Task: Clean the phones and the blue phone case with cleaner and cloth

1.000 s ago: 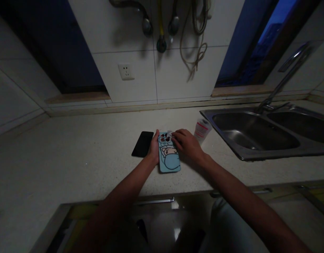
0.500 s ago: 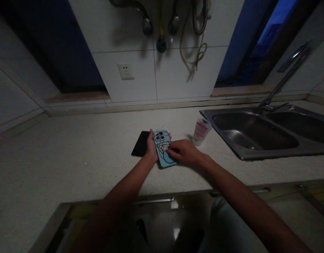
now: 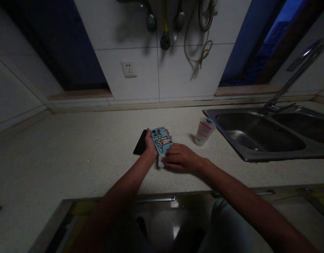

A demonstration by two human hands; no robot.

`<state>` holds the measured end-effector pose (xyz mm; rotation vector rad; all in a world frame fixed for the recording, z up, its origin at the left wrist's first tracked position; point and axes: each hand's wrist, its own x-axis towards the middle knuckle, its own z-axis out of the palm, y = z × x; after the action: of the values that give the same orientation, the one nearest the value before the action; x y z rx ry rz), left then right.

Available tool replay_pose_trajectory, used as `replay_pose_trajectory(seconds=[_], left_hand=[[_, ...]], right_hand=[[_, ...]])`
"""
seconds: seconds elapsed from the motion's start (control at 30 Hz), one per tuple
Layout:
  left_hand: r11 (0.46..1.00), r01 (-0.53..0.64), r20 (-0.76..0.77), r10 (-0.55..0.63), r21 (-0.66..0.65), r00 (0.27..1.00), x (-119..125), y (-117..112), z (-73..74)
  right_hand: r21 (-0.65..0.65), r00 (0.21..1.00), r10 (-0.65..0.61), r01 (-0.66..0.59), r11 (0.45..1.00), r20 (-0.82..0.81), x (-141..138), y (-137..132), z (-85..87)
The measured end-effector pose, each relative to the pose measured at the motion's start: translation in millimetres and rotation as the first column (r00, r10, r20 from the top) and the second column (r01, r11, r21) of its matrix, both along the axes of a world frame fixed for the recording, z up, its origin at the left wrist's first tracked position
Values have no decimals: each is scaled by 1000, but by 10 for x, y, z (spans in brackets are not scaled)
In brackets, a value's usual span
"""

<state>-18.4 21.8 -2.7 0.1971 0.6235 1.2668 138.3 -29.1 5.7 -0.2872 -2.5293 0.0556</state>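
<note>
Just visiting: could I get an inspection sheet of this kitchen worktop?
Surface: pale speckled stone countertop, dimly lit.
Job's things: light-blue cartoon-printed phone case, held; small white scrap at its lower end.
Clutter: flat black rectangular phone; small white plastic bottle, pink label.
Fingers: left hand wraps case; right hand bunched at its lower end, grip unclear.
Cables: grey hoses and looped cord hang on wall.
Surroundings: steel double sink, white wall socket.

Dim, overhead light (blue window glow), soft shadows, curved edges, grainy.
</note>
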Motion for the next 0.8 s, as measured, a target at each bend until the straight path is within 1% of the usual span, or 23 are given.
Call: replay_pose_trajectory(seconds=[0.07,0.17,0.23,0.33,0.4,0.5,0.57,0.63,0.67,0.7,0.8], left_hand=[[1000,4,-13,-4,14,1000,-5,9,-5],[999,48,-8,-48,17,999,-19,12,2],[996,92,13,-92,18,996,-26,7,18],[987,160,33,-160,18,987,-14,-4,45],[976,216,36,-216,10,976,15,-12,61],[954,299,35,-299,7,953,72,-37,74],[931,365,42,-366,21,930,105,-70,77],[900,434,50,-436,37,899,131,-116,82],[886,462,51,-464,41,884,141,-142,87],[875,482,48,-484,40,874,150,-167,93],[867,498,36,-499,17,866,172,-223,110]], right_hand=[[-61,1000,-1,2,998,13,59,31,42],[-166,999,7,-1,986,39,193,86,143],[-232,998,-45,52,971,38,265,120,189],[-263,975,-223,216,940,4,294,166,169],[-267,923,-384,360,894,-41,269,197,108],[-300,798,-580,520,799,-162,225,253,10],[-338,702,-663,576,744,-262,216,295,-31],[-367,629,-702,599,712,-334,219,339,-51],[-374,619,-701,594,713,-354,221,360,-57],[-376,629,-686,574,727,-366,220,378,-63],[-375,709,-595,470,799,-378,200,417,-81]])
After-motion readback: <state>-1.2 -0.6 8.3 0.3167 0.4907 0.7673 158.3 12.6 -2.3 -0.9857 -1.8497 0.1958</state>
